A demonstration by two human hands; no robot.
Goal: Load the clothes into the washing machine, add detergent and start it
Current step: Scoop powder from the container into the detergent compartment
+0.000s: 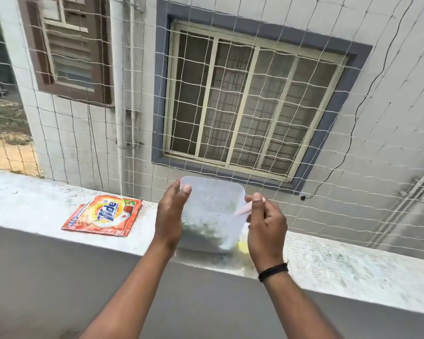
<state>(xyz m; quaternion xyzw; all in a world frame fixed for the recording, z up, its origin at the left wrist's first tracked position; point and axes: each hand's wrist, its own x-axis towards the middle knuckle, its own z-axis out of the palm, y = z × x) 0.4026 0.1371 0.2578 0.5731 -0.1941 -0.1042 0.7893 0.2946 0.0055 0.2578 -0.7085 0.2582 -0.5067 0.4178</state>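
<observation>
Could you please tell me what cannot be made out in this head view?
- Contents of the plastic container: blurred behind its cloudy wall.
- Yellow thing: mostly hidden behind the container and right hand.
- Washing machine and clothes: outside the frame.
- Left hand fingers: hidden behind the container.

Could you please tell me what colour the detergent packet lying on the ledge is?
The detergent packet is mainly orange-red with a yellow centre and blue lettering, seen in the head view.
</observation>
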